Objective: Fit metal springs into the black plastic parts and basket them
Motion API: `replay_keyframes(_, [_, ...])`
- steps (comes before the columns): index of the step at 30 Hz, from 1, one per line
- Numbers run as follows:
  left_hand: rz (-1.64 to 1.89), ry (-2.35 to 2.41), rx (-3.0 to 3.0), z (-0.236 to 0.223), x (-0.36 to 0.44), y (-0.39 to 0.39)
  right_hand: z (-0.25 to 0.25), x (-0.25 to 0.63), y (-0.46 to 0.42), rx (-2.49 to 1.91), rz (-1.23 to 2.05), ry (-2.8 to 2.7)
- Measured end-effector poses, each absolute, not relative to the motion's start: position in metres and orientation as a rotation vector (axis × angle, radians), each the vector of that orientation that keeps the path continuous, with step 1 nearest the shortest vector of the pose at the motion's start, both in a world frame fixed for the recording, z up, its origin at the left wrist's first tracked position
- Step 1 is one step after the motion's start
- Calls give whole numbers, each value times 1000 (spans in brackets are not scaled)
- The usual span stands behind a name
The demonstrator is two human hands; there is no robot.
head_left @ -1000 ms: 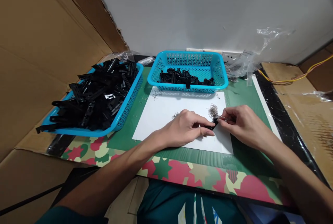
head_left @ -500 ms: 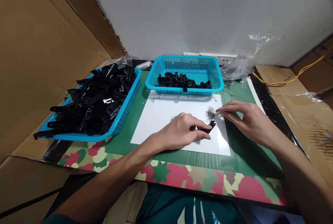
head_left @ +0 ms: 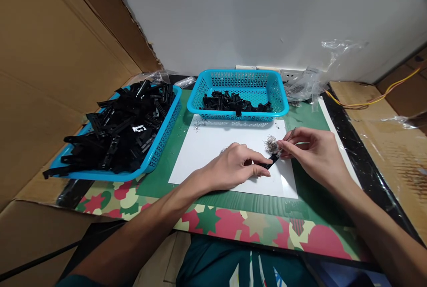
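My left hand (head_left: 238, 167) pinches a small black plastic part (head_left: 274, 158) between thumb and fingers, low over the white sheet (head_left: 200, 162). Most of that part is hidden by the fingers. In my right hand (head_left: 310, 149) is a slim metal tool, apparently tweezers (head_left: 293, 131), largely covered by the fingers. Its tip is at the right end of the black part; whether it grips anything is too small to tell. Just behind lies a heap of tiny metal pieces, like small springs (head_left: 271, 143).
A blue basket (head_left: 163, 133) piled with black plastic parts stands at the left. Another blue basket (head_left: 283, 111), holding smaller black parts, sits behind the sheet. Clear plastic bags (head_left: 307, 84) lie at the back right, near yellow wires (head_left: 376, 99). More tiny metal pieces (head_left: 200, 123) are scattered on the sheet.
My right hand has turned and moved from beside the heap of metal pieces down to the black part's end. My left hand stays nearly in place, still holding the part.
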State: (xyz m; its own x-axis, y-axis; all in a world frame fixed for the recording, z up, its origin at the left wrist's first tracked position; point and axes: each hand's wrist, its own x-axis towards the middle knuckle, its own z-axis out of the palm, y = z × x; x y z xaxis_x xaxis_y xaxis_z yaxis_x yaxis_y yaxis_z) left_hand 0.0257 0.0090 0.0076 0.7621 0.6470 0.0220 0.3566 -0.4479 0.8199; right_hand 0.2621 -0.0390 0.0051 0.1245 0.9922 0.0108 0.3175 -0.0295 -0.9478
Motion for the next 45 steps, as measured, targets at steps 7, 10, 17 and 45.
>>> replay_keyframes(7, [419, 717, 2086, 6, 25, 10, 9, 259, -40, -1568, 831, -1493])
replay_keyframes(10, [438, 706, 2072, 7, 26, 11, 11, 257, -41, -1607, 748, -1563])
replay_keyframes(17, [490, 636, 2156, 16, 26, 10, 11, 255, -45, -1529, 608, -1466])
replay_keyframes(45, [550, 1615, 2628, 61, -44, 77, -5, 260, -44, -1208, 23, -1831])
